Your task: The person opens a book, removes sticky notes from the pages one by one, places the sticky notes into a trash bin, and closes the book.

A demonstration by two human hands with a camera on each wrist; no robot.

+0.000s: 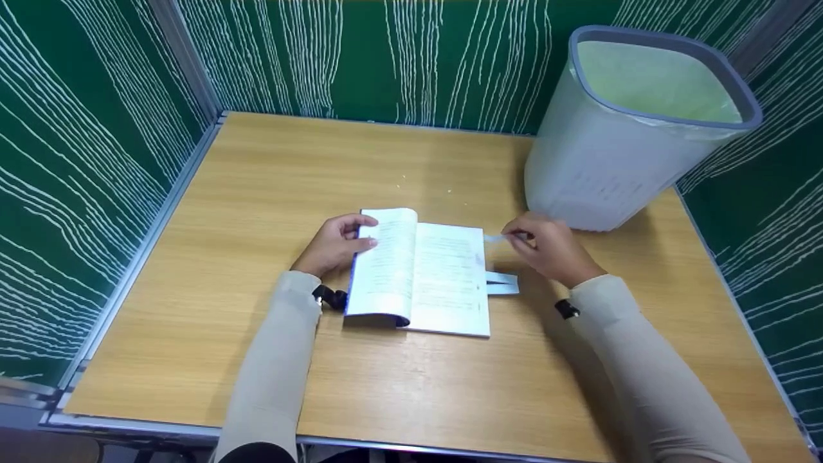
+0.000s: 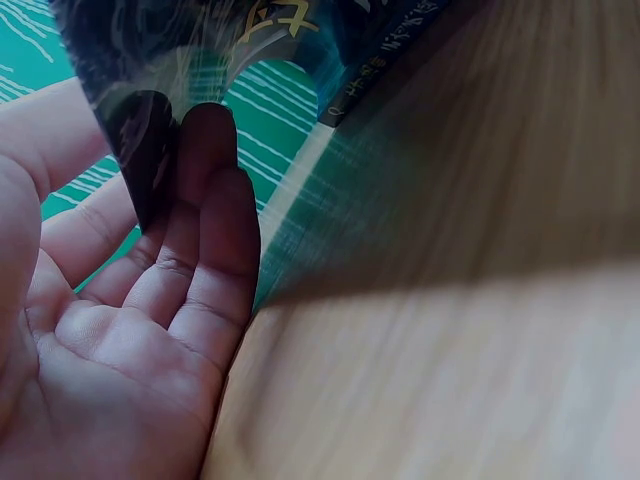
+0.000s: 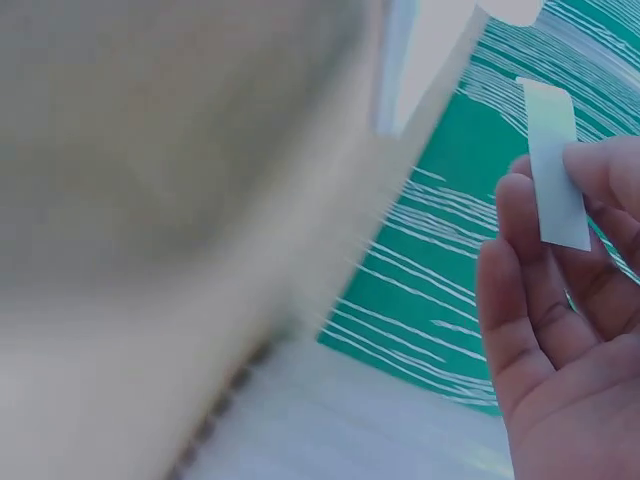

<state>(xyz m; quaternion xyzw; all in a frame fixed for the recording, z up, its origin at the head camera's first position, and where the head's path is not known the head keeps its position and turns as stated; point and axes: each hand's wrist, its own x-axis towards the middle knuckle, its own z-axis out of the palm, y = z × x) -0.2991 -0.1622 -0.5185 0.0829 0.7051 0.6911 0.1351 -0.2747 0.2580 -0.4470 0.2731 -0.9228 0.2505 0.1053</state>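
An open book (image 1: 450,276) lies on the wooden table, its left pages lifted in a curve. My left hand (image 1: 334,245) grips the left edge, thumb over the pages and fingers around the dark cover (image 2: 130,60), which bends in the left wrist view. Between thumb and fingers, my right hand (image 1: 550,249) pinches a pale blue paper strip (image 3: 556,175) beside the book's upper right edge. Whether that strip still touches the pages is hard to tell. Lower on the same edge, more pale blue strips (image 1: 505,289) stick out to the right.
A tall whitish bin (image 1: 598,164) with a grey rim and a liner stands at the back right, close behind my right hand. Small white specks (image 1: 449,191) dot the table (image 1: 308,167) beyond the book. Green walls (image 1: 363,58) with white lines enclose the back and sides.
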